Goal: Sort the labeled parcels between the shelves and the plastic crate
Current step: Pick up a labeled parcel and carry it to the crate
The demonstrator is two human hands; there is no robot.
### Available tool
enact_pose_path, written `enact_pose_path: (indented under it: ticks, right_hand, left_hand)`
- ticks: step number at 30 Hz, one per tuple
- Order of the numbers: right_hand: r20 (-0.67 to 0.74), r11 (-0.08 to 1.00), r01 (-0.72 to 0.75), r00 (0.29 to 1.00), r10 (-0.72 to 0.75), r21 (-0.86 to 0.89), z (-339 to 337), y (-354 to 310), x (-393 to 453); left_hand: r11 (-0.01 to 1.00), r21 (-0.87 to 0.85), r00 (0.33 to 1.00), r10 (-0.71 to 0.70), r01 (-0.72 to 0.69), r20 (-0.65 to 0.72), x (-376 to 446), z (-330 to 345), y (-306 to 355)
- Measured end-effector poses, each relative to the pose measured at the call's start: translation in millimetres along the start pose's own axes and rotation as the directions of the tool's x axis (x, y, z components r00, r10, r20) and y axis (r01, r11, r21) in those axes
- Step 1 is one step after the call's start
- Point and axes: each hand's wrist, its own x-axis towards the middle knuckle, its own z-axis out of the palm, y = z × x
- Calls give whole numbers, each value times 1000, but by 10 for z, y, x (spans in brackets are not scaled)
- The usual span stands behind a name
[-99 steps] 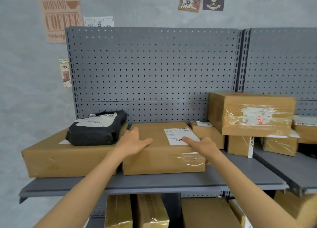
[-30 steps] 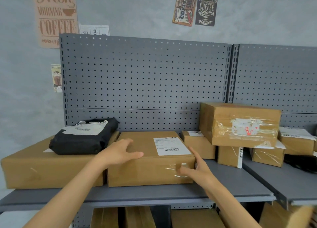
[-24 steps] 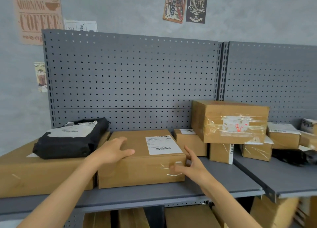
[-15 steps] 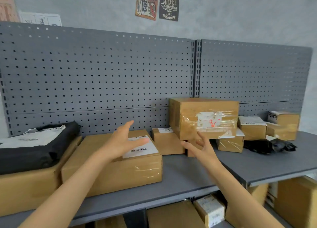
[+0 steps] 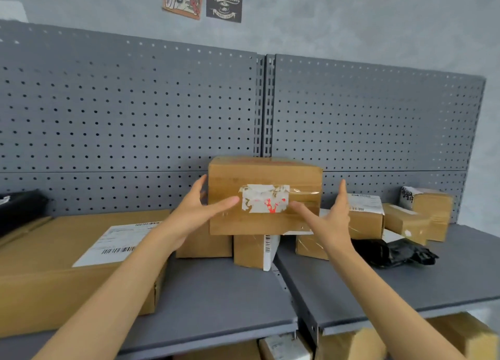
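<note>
Now both hands have left the flat box (image 5: pixel 81 262) on the left of the shelf (image 5: pixel 221 292) and moved right to the taped box (image 5: pixel 265 194) – the one stacked on smaller boxes (image 5: pixel 251 251) where the two shelf sections meet. The left hand (image 5: pixel 197 210) is spread wide at its left front corner, the right hand (image 5: pixel 330 216) spread wide at its right side; neither has closed, and contact cannot be confirmed. The flat box lies on the shelf with its label up. Judgement: the flat box is done with – the taped box is next to be lifted. No crate is in view.
</note>
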Motion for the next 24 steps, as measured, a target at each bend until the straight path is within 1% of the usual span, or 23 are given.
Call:
enact_pose_path:
  ticks: [3, 5, 7, 9, 12, 13, 14, 16, 18, 21, 24]
  right_hand:
    - [169, 980, -42, 986, 8, 197, 40, 86, 67]
    - [219, 973, -48, 976, -3, 225, 92, 120, 62]
    - [207, 976, -10, 978, -35, 217, 125, 109, 53]
    - [194, 969, 25, 978, -75, 245, 128, 48, 32]
    - [199, 925, 122, 958, -204, 359, 117, -97, -27]
    - [201, 899, 133, 951, -234, 418, 112, -162, -48]
    - [198, 868, 118, 951, -239, 483, 105, -239, -63]
    - [179, 813, 55, 965, -193, 579, 89, -383, -64]
    - [179, 795, 2, 974, -139, 607, 81, -471, -45]
    - [226, 836, -41, 969, -101, 548, 96, -471, -43]
    - [276, 844, -47, 953, -121, 535, 103, -459, -55]
  left_hand:
    - [998, -58, 1000, -25, 24, -18, 24, 72, 19]
    - [995, -101, 1000, -25, 24, -4, -17, 95, 52]
    - [991, -135, 1000, -6, 9, 23, -89, 81, 95]
    - [983, -184, 1000, 20, -17, 14, -185, 12, 145]
    - [966, -236, 994, 96, -107, -60, -330, -133, 257]
    - [958, -246, 988, 129, -147, -87, -372, -177, 309]
    - [948, -262, 981, 152, -179, -119, -409, -214, 363]
    - [924, -316, 969, 163, -215, -185, -456, -267, 450]
    - [908, -340, 955, 164, -243, -246, -490, -281, 514]
    - [886, -340, 921, 197, -314, -337, -516, -289, 550]
    - [896, -303, 924, 234, -326, -303, -567, -342, 578]
